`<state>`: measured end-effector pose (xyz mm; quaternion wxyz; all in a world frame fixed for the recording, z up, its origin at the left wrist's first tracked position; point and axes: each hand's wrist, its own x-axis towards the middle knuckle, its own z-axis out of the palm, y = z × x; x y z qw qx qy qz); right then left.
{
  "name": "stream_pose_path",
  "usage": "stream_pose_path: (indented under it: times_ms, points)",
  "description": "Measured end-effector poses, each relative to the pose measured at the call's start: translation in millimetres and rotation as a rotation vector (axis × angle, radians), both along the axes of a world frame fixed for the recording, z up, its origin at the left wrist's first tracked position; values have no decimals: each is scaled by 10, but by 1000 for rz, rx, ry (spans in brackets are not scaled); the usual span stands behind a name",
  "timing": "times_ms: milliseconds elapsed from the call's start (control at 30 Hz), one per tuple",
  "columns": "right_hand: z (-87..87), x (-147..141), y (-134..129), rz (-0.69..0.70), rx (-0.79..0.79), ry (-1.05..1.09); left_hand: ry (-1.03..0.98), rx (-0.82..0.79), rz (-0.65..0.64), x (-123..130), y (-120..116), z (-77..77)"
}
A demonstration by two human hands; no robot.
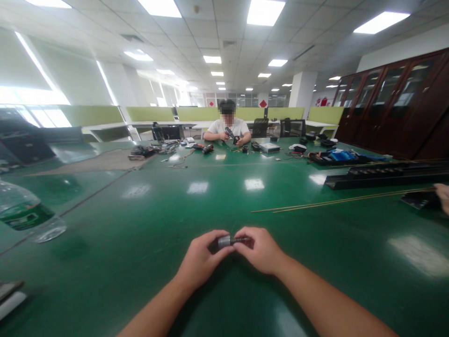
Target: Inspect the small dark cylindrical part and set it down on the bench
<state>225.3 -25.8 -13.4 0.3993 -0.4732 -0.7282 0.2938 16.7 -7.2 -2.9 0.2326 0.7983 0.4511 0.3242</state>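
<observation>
My left hand (201,257) is closed around a short grey metal cylinder (224,241). From the cylinder's right end comes a thin, dark, ridged rod (240,240), pinched between the thumb and fingers of my right hand (262,250). Cylinder and rod lie in one line, roughly level, above the green table (224,196). Whether the two are joined or only pushed together, I cannot tell. My fingers cover the cylinder's left end and part of the rod.
A clear bottle (28,210) is at the left. Two thin brass-coloured rods (315,203) and long black rails (379,175) lie at the right, where another person's hand (442,196) shows. Across the table a person (228,128) holds a dark tool (229,133) among scattered parts.
</observation>
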Motion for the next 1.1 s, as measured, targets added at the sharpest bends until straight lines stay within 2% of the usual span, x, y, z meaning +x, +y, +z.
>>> stream_pose_path:
  times_ms: [467, 800, 1100]
  points:
    - [-40, 0, 11, -3, 18, 26, -53, 74, 9, -18, 38, -29]
    - [-25, 1, 18, -34, 29, 48, -43, -35, 35, 21, 6, 18]
    - [-14, 5, 17, -34, 58, 43, -31, -71, 21, 30, 15, 12]
